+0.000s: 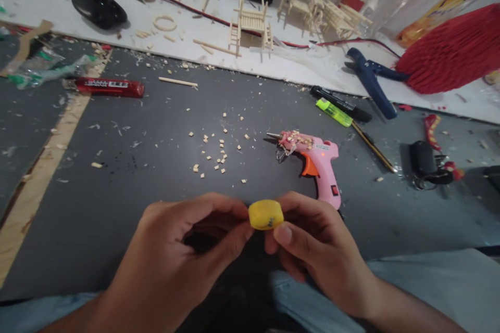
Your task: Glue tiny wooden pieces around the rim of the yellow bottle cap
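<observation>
A small rounded yellow object (266,214) is pinched between both my hands, low in the middle of the view above my lap. My left hand (183,255) curls round its left side with thumb and fingertips closed on it. My right hand (312,242) grips its right side, thumb pressed under it. Just beyond my right hand lies a pink hot glue gun (318,161) on the grey mat, nozzle pointing left, flecked with wood bits.
Small wood chips (213,156) are scattered on the grey mat (136,192). A red lighter (105,87) lies left, a black marker (339,104), green lighter (334,112) and blue cutters (369,80) right. Miniature wooden chairs (250,23) stand on the white board behind.
</observation>
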Demonstrator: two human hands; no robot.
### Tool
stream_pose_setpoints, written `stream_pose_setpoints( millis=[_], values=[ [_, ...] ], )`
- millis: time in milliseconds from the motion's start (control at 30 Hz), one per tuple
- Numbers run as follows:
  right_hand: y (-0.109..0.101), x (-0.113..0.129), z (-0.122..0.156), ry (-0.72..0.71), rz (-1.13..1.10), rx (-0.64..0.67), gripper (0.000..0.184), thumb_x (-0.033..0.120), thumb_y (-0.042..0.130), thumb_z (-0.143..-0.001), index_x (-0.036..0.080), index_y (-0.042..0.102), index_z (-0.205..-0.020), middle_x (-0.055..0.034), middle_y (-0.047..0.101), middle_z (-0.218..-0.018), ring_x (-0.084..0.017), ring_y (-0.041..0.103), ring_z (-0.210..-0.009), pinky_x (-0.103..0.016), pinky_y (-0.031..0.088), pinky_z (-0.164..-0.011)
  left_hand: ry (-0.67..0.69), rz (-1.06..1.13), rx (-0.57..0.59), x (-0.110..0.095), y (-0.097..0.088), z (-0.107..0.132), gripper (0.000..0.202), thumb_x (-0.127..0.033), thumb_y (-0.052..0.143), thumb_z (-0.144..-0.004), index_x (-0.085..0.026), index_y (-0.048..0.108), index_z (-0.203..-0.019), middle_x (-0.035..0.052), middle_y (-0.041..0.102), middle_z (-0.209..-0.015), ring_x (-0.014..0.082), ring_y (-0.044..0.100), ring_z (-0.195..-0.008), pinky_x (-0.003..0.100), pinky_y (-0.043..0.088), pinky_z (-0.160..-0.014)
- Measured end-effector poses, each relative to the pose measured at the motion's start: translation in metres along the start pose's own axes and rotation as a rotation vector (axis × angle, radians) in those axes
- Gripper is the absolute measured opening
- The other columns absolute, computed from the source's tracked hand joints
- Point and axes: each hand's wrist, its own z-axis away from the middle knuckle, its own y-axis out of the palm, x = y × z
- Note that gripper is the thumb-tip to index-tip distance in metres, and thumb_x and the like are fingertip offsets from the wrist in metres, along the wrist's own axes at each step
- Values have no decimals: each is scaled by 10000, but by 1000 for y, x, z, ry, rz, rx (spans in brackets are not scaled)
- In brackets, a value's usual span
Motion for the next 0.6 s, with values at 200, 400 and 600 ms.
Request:
stream_pose_setpoints(
  millis=[200,400,600],
  values=[
    [5,-4,1,-55,71,-55,192,403,886,-1022,224,831,-1061,6,731,-812,-25,477,-504,-122,349,-441,-129,-68,57,-3,-3,0,147,-201,825,-909,-316,900,-959,-80,910,-832,135,885,-695,91,668,-683],
    [3,-7,3,-82,217,-35,262,470,850,-1041,210,826,-1041,0,715,-808,-24,473,-507,-129,351,-459,-73,-97,62,0,-4,1,161,-206,776,-925,-310,894,-958,-66,907,-832,137,876,-696,119,674,-678],
    [-4,-12,1,-23,313,-36,437,624,835,-1002,187,806,-1008,-12,711,-786,-24,431,-463,-150,304,-431,-67,-103,128,-2,-6,0,223,-159,695,-921,-268,889,-929,-59,884,-775,108,847,-652,88,627,-640]
  ],
)
